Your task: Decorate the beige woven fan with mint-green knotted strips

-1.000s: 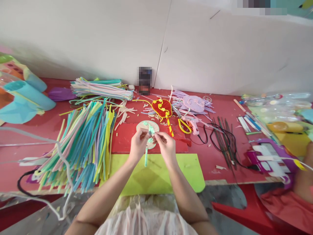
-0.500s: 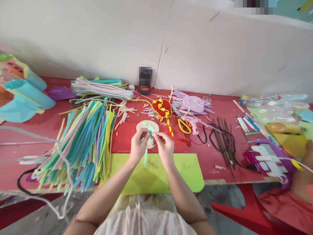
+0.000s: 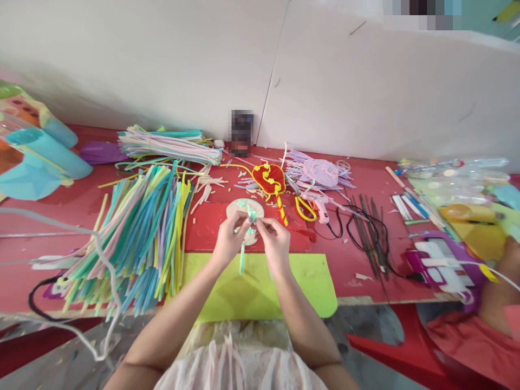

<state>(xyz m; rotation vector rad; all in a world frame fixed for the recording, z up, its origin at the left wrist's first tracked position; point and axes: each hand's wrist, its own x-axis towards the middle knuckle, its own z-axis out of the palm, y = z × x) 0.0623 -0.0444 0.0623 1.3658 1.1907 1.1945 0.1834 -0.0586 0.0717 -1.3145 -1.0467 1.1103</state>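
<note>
A small round cream fan (image 3: 234, 208), apparently made of pipe cleaners, is in front of me with its mint-green handle (image 3: 242, 259) pointing towards me. Mint-green twisted decoration (image 3: 252, 214) runs over its face. My left hand (image 3: 232, 238) is closed, thumb and fingers pinching at the decoration from the left. From the right, my right hand (image 3: 277, 241) pinches at the same spot, fingertips almost meeting the left ones. My fingers hide part of the fan and exactly what each tip grips. Underneath are a red board (image 3: 203, 227) and a lime-green sheet (image 3: 260, 303).
Loose pipe cleaners (image 3: 138, 233) are heaped on the left. Beyond my hands are a red-and-yellow fan (image 3: 268, 179), a lilac fan (image 3: 320, 172), yellow-handled scissors (image 3: 305, 210) and a pink glue gun (image 3: 320, 208). Black cable (image 3: 379, 238) coils right, near another person's arm (image 3: 501, 287).
Both hands stay at the fan with only slight finger movement. More of the mint-green decoration shows between the fingertips now. The view has shifted slightly.
</note>
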